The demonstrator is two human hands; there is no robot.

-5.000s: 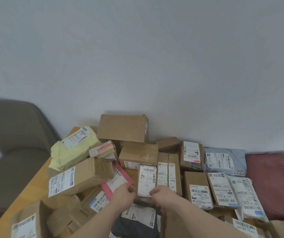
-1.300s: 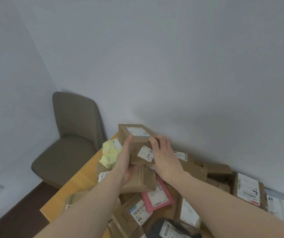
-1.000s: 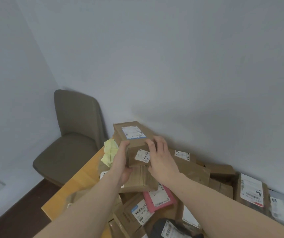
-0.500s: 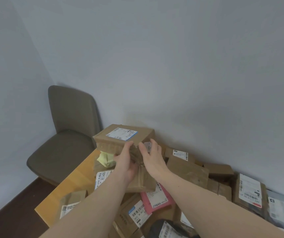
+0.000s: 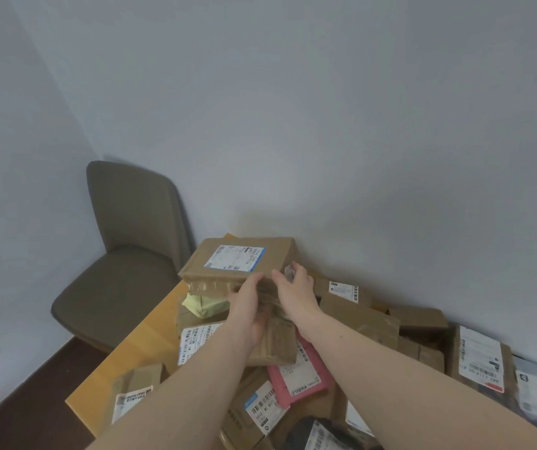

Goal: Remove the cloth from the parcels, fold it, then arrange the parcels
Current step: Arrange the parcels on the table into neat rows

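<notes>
A flat brown box (image 5: pixel 241 259) with a white and blue label lies on top of the parcel pile at the table's far left corner, close to the wall. My left hand (image 5: pixel 248 308) grips its near edge, thumb on top and fingers underneath. My right hand (image 5: pixel 294 287) holds the box's near right corner. Below the box sits a yellow parcel (image 5: pixel 207 304) on another brown box (image 5: pixel 195 344). A pink parcel (image 5: pixel 299 375) lies nearer to me. The cloth is out of view.
Several more brown boxes and labelled bags crowd the wooden table (image 5: pixel 137 345) to the right along the wall. A small box (image 5: pixel 133 389) stands near the table's left edge. A grey-brown chair (image 5: pixel 124 254) stands left of the table in the room's corner.
Five seconds ago my hands were low in the pile. Since then they lifted the brown box, turned it from upright to flat, and brought it onto the yellow parcel by the wall.
</notes>
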